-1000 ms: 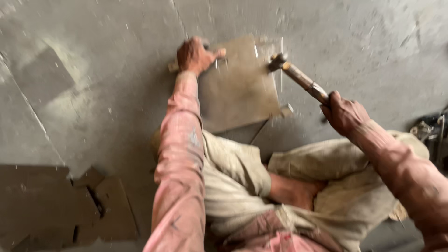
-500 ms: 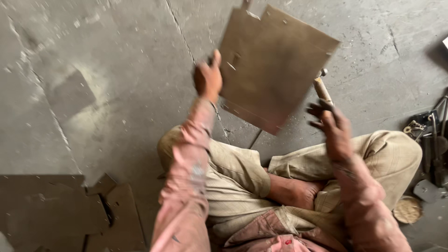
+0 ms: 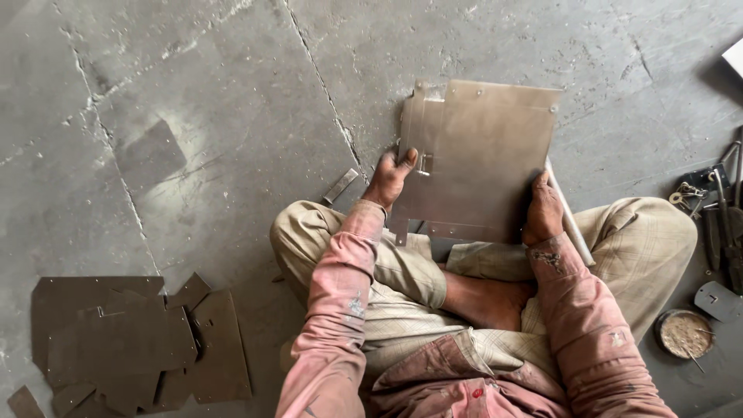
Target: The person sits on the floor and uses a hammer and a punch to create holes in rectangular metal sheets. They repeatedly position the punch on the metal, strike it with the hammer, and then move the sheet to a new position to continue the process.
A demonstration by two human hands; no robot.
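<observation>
**Thin sheet, bare hands, sharp edges**

The person sits cross-legged on the concrete floor (image 3: 193,116) and holds a flat metal panel (image 3: 480,159) up over the lap, tilted toward the camera. The left hand (image 3: 393,176) grips the panel's left edge, its fingers (image 3: 408,160) clenched around the rim beside a small slot. The right hand (image 3: 543,210) clasps the lower right edge, thumb on the near face and the rest of the hand hidden behind the metal. A hammer handle (image 3: 569,220) runs slantwise behind that hand; whether the hand also holds it cannot be told.

The likeliest trouble is a cut. The panel looks thin, with notched corners and a tab sticking down at the lower left, and both palms bear directly on bare edges. If the sheet slides in the grip, an edge would draw across skin.

A drop is the other risk. The panel is held only at two edges, and the bare foot (image 3: 487,298) and knees lie right beneath it; a slip of either hand would let a corner fall onto them.

Loose stuff lies close, too. A small metal strip (image 3: 340,186) rests by the left knee, cut metal plates (image 3: 131,340) are piled to the left, and tools (image 3: 716,205) with a small round tin (image 3: 684,333) sit to the right, so shifting the legs could catch an edge.
</observation>
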